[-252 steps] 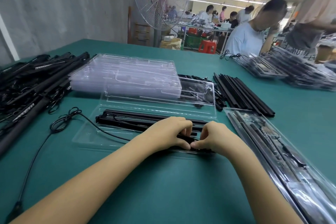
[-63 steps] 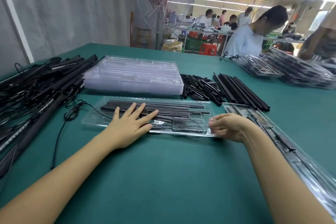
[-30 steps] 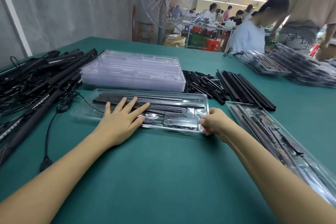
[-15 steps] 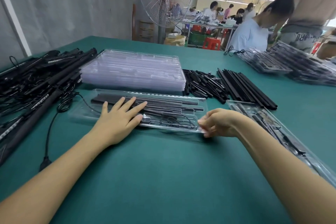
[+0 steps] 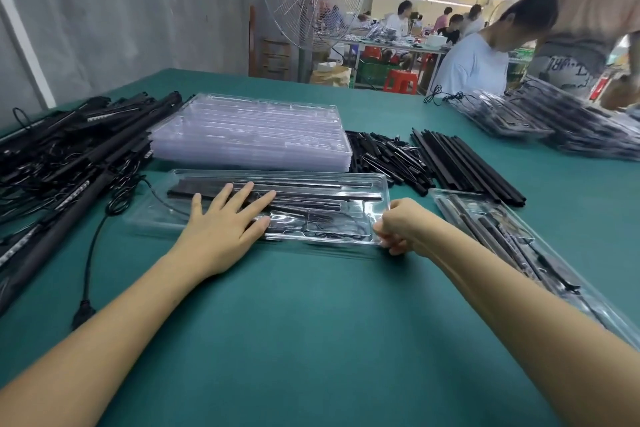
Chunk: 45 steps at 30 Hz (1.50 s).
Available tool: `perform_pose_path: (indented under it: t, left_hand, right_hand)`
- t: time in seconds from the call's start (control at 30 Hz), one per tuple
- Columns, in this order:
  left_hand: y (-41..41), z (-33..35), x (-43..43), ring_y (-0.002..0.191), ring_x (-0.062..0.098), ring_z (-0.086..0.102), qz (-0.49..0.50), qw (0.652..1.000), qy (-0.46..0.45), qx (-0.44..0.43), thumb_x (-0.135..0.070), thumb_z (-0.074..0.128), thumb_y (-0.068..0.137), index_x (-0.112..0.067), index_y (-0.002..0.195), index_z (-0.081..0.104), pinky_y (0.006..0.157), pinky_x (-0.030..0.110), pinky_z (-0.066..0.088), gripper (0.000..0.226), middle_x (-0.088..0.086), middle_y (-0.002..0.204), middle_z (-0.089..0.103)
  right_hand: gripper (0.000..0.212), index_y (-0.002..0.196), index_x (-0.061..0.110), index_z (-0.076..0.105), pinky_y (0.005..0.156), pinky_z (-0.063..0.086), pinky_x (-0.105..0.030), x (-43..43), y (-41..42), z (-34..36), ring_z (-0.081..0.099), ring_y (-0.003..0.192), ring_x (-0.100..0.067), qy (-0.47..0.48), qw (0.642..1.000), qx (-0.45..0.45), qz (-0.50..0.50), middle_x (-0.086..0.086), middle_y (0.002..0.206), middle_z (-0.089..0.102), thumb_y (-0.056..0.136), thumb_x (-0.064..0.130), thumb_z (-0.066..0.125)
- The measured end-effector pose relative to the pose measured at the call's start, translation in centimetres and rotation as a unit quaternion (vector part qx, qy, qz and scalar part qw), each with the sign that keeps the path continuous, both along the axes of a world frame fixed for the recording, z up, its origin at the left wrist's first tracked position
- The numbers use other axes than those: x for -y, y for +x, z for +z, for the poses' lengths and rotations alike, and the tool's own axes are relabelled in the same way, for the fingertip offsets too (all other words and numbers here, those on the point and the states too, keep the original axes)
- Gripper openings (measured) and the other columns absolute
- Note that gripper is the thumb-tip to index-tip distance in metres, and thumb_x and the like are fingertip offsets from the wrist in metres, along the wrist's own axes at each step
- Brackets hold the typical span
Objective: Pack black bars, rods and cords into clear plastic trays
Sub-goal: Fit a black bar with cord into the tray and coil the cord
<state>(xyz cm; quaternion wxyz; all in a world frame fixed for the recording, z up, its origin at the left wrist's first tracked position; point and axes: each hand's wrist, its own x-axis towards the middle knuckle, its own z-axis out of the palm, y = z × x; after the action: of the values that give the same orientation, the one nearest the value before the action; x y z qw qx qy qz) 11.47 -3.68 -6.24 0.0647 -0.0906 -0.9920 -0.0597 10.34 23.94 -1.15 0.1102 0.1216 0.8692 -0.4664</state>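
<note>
A closed clear plastic tray lies across the green table in front of me, with black bars, rods and a coiled cord inside. My left hand presses flat on the tray's lid, fingers straight and spread. My right hand has its fingers curled at the tray's near right corner and pinches the rim there. A black cord trails out from the tray's left end toward me.
A stack of empty clear trays sits behind the closed one. Black bars and cords are heaped at left; short rods and long bars lie right of the stack. A packed tray lies at right. People work at the far right.
The tray's lid has been closed since the earliest frame. Over the last second my left hand stays flat on it and my right hand keeps pinching the right corner.
</note>
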Motion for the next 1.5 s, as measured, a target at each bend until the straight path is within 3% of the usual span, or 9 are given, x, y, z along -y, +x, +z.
perform_pose_path:
  t: [0.13, 0.33, 0.47, 0.73, 1.2, 1.33, 1.4, 1.47, 1.5]
  left_hand:
    - [-0.1, -0.1, -0.1, 0.146, 0.016, -0.008, 0.004, 1.0, -0.001, -0.003, -0.062, 0.003, 0.089, -0.057, 0.14, -0.007, 0.112, 0.056, -0.005, 0.052, -0.012, 0.158, -0.005]
    - [-0.2, -0.1, 0.4, 0.146, 0.015, -0.008, 0.01, 1.0, 0.007, -0.009, -0.062, 0.006, 0.09, -0.056, 0.142, -0.002, 0.113, 0.056, -0.005, 0.053, -0.013, 0.158, -0.004]
    - [-0.2, 0.0, 0.5, 0.145, 0.013, -0.008, 0.006, 1.0, 0.017, -0.005, -0.072, -0.008, 0.076, -0.056, 0.142, -0.002, 0.112, 0.055, -0.006, 0.068, -0.015, 0.158, -0.005]
    - [-0.3, 0.0, 0.5, 0.145, 0.014, -0.008, 0.011, 1.0, 0.017, -0.006, -0.077, -0.012, 0.069, -0.057, 0.141, -0.003, 0.112, 0.055, -0.005, 0.075, -0.015, 0.158, -0.005]
    - [0.3, 0.8, 0.2, 0.145, 0.014, -0.013, 0.01, 0.999, 0.024, 0.018, -0.076, -0.009, 0.07, -0.053, 0.144, -0.003, 0.112, 0.055, -0.008, 0.078, -0.012, 0.158, -0.01]
    - [0.8, 1.6, 0.5, 0.146, 0.017, -0.002, -0.02, 0.998, 0.054, -0.007, -0.064, 0.018, 0.089, -0.042, 0.148, 0.015, 0.114, 0.051, -0.003, 0.063, -0.007, 0.158, 0.006]
    - [1.6, 2.4, 0.1, 0.131, 0.028, 0.038, -0.072, 0.982, 0.119, -0.13, -0.033, 0.05, 0.095, -0.015, 0.133, 0.052, 0.11, 0.049, 0.028, 0.041, 0.007, 0.138, 0.047]
    - [2.4, 3.3, -0.9, 0.084, 0.02, 0.06, -0.056, 0.946, 0.223, -0.228, -0.011, 0.06, 0.089, -0.005, 0.086, 0.069, 0.075, 0.032, 0.048, 0.01, 0.008, 0.088, 0.064]
    - [2.8, 4.0, -1.6, 0.064, 0.013, 0.059, -0.006, 0.93, 0.306, -0.204, -0.011, 0.058, 0.089, -0.007, 0.069, 0.066, 0.059, 0.028, 0.046, 0.022, 0.007, 0.072, 0.063]
  right_hand:
    - [0.015, 0.093, 0.011, 0.038, 0.041, 0.036, -0.02, 0.2, -0.2, -0.1, 0.036, 0.04, -0.015, -0.018, 1.0, -0.002, -0.001, -0.002, 0.045, 0.043, 0.092, -0.003, 0.04]
    - [0.013, 0.088, 0.004, 0.05, 0.053, 0.051, -0.023, -1.8, -0.5, 0.5, 0.044, 0.053, -0.015, -0.167, 0.982, 0.07, 0.056, -0.01, 0.068, 0.05, 0.088, -0.007, 0.055]
    - [0.02, 0.073, 0.002, 0.049, 0.046, 0.037, -0.014, -2.4, -1.1, 0.6, 0.05, 0.043, -0.009, -0.254, 0.959, 0.103, 0.067, -0.011, 0.062, 0.057, 0.088, -0.012, 0.049]
    - [0.024, 0.073, 0.0, 0.051, 0.052, 0.052, -0.02, -0.9, -1.6, 0.5, 0.052, 0.072, -0.018, -0.242, 0.968, 0.06, -0.017, -0.012, 0.081, 0.051, 0.085, -0.02, 0.046]
    - [0.029, 0.079, 0.002, 0.052, 0.05, 0.05, -0.021, -0.4, -2.0, -0.5, 0.057, 0.06, -0.018, -0.243, 0.966, 0.024, -0.089, -0.011, 0.07, 0.056, 0.08, -0.025, 0.046]
    - [0.034, 0.067, 0.005, 0.046, 0.054, 0.036, -0.023, -0.6, -2.1, -0.6, 0.053, 0.049, -0.016, -0.225, 0.973, 0.012, -0.056, -0.009, 0.063, 0.048, 0.082, -0.025, 0.04]
    - [0.036, 0.064, 0.005, 0.044, 0.057, 0.03, -0.022, -1.1, -2.0, -0.4, 0.051, 0.045, -0.012, -0.218, 0.975, 0.016, -0.044, -0.009, 0.062, 0.044, 0.083, -0.024, 0.035]
    - [0.032, 0.067, 0.002, 0.047, 0.055, 0.029, -0.019, -2.1, -1.8, -0.1, 0.046, 0.051, -0.012, -0.262, 0.962, 0.025, -0.077, -0.011, 0.063, 0.049, 0.085, -0.021, 0.035]
    - [0.029, 0.069, 0.0, 0.049, 0.05, 0.03, -0.016, -2.6, -1.7, 0.0, 0.044, 0.049, -0.011, -0.293, 0.951, 0.026, -0.092, -0.011, 0.062, 0.052, 0.085, -0.02, 0.036]
